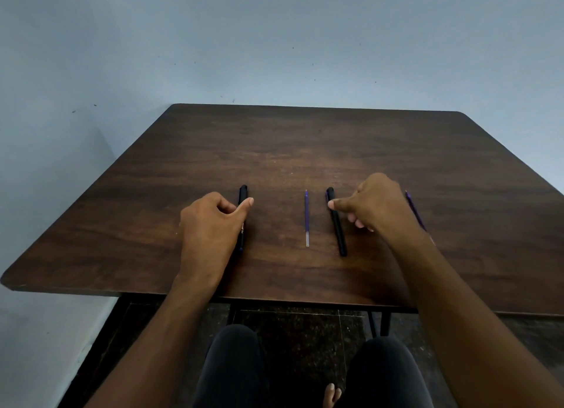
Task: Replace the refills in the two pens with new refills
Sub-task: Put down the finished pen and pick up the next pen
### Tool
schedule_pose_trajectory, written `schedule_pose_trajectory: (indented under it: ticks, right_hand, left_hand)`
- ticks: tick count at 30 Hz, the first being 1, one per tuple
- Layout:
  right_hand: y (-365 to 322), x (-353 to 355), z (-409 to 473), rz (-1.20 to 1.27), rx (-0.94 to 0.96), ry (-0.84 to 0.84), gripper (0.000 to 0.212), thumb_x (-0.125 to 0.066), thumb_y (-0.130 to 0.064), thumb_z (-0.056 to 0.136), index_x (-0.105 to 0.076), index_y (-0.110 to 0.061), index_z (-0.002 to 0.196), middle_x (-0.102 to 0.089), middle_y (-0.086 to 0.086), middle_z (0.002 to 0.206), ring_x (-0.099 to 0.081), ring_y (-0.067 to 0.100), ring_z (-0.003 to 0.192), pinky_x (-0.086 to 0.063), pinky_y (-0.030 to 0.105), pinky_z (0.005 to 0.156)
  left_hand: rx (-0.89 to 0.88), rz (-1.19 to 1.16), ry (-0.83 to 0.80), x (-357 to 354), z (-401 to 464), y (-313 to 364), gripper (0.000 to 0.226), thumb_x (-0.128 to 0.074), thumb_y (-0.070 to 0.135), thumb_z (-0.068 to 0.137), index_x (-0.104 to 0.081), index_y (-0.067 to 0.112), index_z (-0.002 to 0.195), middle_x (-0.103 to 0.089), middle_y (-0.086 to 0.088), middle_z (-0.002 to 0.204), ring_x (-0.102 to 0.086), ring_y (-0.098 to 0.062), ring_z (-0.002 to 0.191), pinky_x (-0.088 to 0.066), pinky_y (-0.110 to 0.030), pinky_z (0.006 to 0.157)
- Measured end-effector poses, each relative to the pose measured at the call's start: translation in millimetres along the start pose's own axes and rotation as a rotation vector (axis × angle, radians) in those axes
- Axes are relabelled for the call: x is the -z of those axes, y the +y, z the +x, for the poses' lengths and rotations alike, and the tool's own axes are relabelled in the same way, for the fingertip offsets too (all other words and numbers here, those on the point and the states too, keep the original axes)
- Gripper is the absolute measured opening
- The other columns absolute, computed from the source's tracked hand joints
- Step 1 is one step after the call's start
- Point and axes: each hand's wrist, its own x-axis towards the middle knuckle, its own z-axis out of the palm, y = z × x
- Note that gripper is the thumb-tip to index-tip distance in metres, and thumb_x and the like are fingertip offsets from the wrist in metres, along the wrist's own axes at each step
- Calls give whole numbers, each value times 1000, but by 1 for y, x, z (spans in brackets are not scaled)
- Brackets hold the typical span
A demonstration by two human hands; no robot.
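Nearest you, your left hand (210, 224) curls round the left black pen (241, 212), thumb laid across its barrel. Your right hand (377, 204) has its thumb tip touching the right black pen (336, 221), fingers curled; whether it grips, you cannot tell. Between the 2 pens lies a purple refill (306, 217) with a clear near end. A second purple refill (414, 208) shows beside your right wrist, on the brown table (274, 145).

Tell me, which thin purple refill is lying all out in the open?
The thin purple refill lying between the two black pens. The other purple refill is partly hidden behind the right hand.
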Motion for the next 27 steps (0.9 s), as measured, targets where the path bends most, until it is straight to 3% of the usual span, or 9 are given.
schedule_pose_trajectory:
  ticks: [3,6,10,14,16,19,21,23,27]
  right_hand:
    - [-4,-5,0,-65,-20,-76,49,-84,-44,75,-66,-3,93,-72,12,89,-65,20,71,-52,32,63]
    - [-9,-6,1,-127,-18,-105,53,-84,-43,75,-62,-3,101,-69,13,100,-68,27,92,-57,39,80]
    - [-10,-9,0,-149,17,-44,43,-82,-35,80,-49,-8,76,-61,8,82,-58,19,67,-43,30,50]
    - [-2,-4,-2,-16,73,22,36,-79,-32,81,-57,-9,65,-63,5,64,-57,12,50,-39,21,40]
    - [0,-1,-5,125,137,-5,28,-77,-25,82,-64,-5,67,-70,9,63,-64,15,49,-47,21,42]
    - [0,3,-12,470,225,-104,13,-72,-10,88,-69,3,84,-75,18,72,-70,23,56,-61,36,54]
    - [0,3,-12,481,329,-90,11,-69,-10,92,-72,-3,84,-73,12,67,-66,18,54,-58,29,51]
    - [0,1,-13,472,401,-67,15,-67,-14,94,-75,-7,83,-71,6,64,-59,10,50,-49,21,45]
    - [5,-1,-14,544,434,-129,25,-71,-26,92,-79,-3,86,-72,20,72,-52,12,52,-42,20,45]
  left_hand:
    - [-24,-37,-12,1,-1,1,38,-73,53,87,-62,26,63,-63,12,57,-63,0,58,-39,-10,48]
    - [-143,-67,1,1,0,4,38,-69,44,93,-59,24,62,-59,8,56,-61,-5,63,-38,-9,51]
    - [-351,-30,-13,1,0,7,33,-66,38,95,-59,20,68,-56,8,65,-54,-8,64,-38,-12,59]
    - [-455,-30,-91,2,0,17,31,-66,43,93,-60,22,70,-56,10,67,-54,-8,66,-39,-14,60]
    - [-391,-145,-149,-2,0,29,33,-67,47,92,-62,24,68,-61,7,65,-58,-10,66,-43,-15,59]
    - [-141,-430,-312,-17,1,52,26,-67,45,94,-75,24,81,-74,2,75,-64,-6,65,-52,-24,61]
    - [21,-605,-400,-29,4,65,17,-65,35,98,-77,23,97,-79,4,85,-65,-1,67,-54,-19,62]
    - [176,-749,-463,-38,9,74,19,-64,29,99,-77,16,100,-79,-2,88,-66,-5,72,-57,-21,70]
    - [354,-965,-524,-46,12,83,15,-71,20,93,-77,6,95,-75,-6,86,-64,-11,75,-55,-30,81]
